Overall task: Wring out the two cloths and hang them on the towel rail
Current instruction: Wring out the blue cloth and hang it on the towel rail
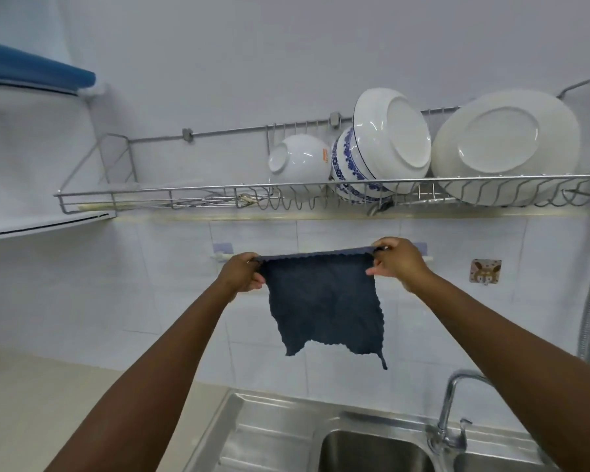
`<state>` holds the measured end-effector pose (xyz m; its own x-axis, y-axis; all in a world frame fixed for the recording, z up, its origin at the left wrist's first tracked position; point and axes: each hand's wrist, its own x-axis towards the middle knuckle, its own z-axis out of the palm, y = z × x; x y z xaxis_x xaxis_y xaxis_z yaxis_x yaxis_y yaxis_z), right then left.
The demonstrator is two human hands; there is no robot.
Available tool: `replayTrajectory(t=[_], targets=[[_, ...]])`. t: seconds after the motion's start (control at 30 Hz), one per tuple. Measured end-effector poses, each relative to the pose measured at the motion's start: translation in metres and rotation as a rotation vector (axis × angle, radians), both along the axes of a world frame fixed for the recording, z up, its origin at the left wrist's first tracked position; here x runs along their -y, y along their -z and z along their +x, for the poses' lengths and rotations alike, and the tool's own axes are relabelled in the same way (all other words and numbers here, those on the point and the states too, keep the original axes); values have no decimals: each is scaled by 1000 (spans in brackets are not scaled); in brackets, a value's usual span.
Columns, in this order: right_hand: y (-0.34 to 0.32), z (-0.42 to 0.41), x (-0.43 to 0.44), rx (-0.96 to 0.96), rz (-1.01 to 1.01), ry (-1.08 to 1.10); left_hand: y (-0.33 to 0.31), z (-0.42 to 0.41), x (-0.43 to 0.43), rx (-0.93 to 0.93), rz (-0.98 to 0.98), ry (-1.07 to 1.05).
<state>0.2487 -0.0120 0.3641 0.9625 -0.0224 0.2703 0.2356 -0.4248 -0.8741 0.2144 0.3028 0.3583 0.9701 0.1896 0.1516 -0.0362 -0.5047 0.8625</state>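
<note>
Matt textured cloth, glossy steel sink

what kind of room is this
Most likely a home kitchen, at the sink wall. A steel sink with a tap sits below white wall tiles, and a wire dish rack above holds bowls and a plate. Both hands hold a dark cloth at a towel rail.
</note>
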Motion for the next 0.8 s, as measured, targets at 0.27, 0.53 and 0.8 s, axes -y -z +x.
replayTrajectory(t=[0.27,0.53,0.8], targets=[[-17,75,-50,55,90,114,-16,74,-21,232,-93,76],[13,103,-61,0,-569,146,32,119,-37,128,639,34],[9,111,-68,-8,-780,308,19,139,-56,85,405,-411]])
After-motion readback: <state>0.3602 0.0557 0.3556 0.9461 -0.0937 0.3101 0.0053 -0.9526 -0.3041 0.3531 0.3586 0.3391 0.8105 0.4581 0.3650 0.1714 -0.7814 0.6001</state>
